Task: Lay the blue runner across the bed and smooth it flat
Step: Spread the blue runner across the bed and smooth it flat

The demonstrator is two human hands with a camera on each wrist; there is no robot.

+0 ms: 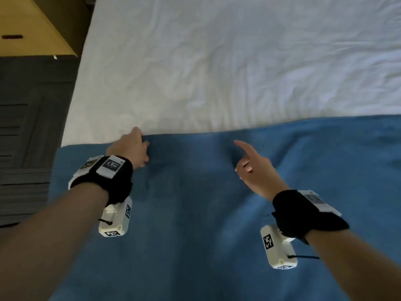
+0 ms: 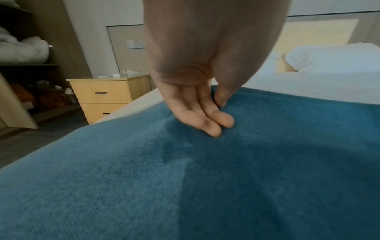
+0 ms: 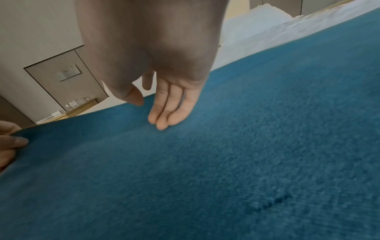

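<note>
The blue runner (image 1: pixel 206 213) lies across the near part of the white bed (image 1: pixel 217 61), its far edge running left to right. My left hand (image 1: pixel 132 146) is at that far edge near the bed's left side. In the right wrist view the left hand (image 3: pixel 10 146) pinches the runner's edge (image 3: pixel 246 146) between thumb and fingers. In the left wrist view two fingers (image 2: pixel 213 126) lie on the runner (image 2: pixel 123 178). My right hand (image 1: pixel 249 166) is over the runner's middle, index finger extended; its straight fingers (image 3: pixel 164 116) point down at the cloth, holding nothing.
A wooden nightstand (image 1: pixel 32 25) (image 2: pixel 107 95) stands left of the bed on a dark floor (image 1: pixel 26 127). White pillows (image 2: pixel 333 58) lie at the head of the bed. The sheet beyond the runner is wrinkled. An open shelf unit (image 2: pixel 26 65) holds bedding at far left.
</note>
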